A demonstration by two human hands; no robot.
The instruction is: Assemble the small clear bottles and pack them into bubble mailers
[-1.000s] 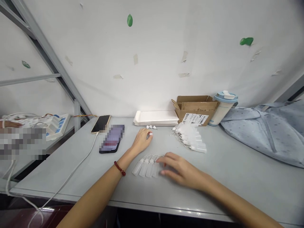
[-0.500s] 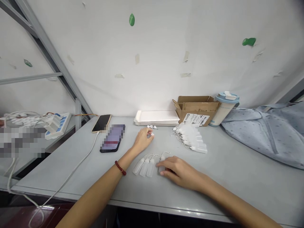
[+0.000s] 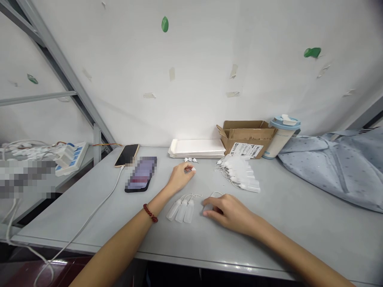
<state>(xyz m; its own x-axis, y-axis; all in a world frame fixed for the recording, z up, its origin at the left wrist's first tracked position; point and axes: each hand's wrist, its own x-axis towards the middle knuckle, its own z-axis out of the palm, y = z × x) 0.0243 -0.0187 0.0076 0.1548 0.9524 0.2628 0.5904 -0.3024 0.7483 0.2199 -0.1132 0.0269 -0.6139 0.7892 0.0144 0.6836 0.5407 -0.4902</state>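
Right hand (image 3: 220, 209) grips a bottle (image 3: 207, 207), left hand (image 3: 180, 176) pinches a white piece (image 3: 193, 170); best not snag the cord (image 3: 216, 192) just beyond right hand.

Three lined-up bottles (image 3: 181, 212) — two phones (image 3: 127, 154), one tumbler (image 3: 278, 141), one carton (image 3: 249, 136)

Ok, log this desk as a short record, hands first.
left hand: pinching small white piece
right hand: grasping translucent bottle, partly hidden
near row: three translucent bottles, side by side
right pile: overlapping translucent bottles, in front of cardboard box
left side: two phones
back: white stack, box, lidded cup
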